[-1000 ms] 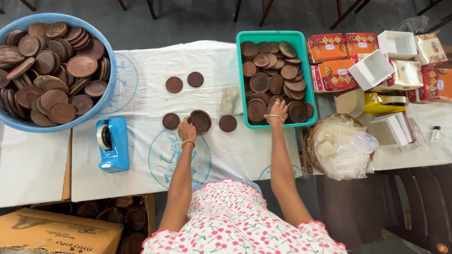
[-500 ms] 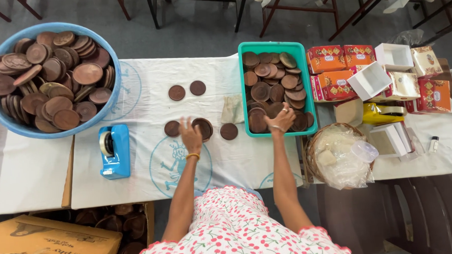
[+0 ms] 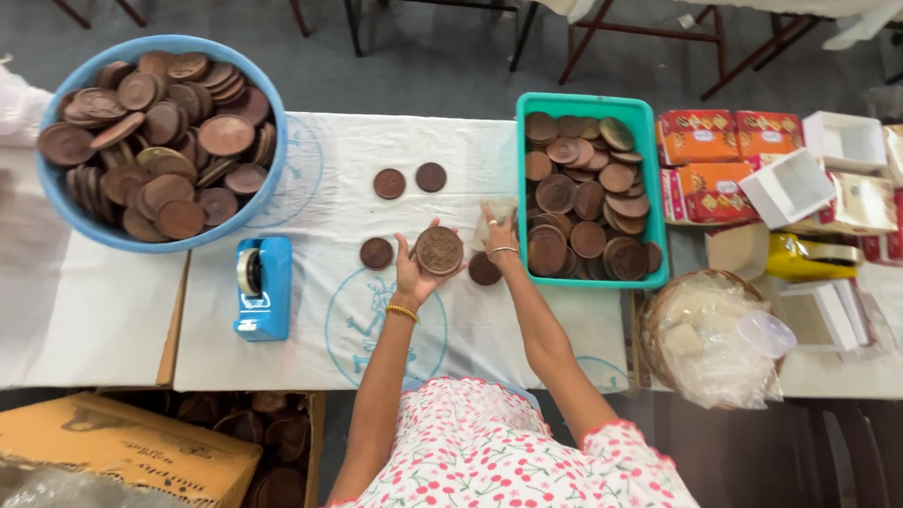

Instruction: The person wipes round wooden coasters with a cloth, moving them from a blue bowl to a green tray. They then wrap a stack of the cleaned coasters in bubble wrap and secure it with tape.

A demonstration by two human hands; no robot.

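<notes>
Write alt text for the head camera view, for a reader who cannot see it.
Seen from above, a person's left hand holds a round brown disc over a white-covered table while the right hand grips a small clear wrapper. A green tray and a blue basin hold many more discs; a blue tape dispenser sits at left.

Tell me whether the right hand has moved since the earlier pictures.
Yes. The right hand has come out of the green tray to the cloth beside its left wall.

Brown round discs (image 3: pixel 438 250) on white cloth with blue circular print (image 3: pixel 374 322), teal rectangular tray (image 3: pixel 584 107), blue round basin (image 3: pixel 161 234), cherry-patterned pink dress (image 3: pixel 489 463).
</notes>
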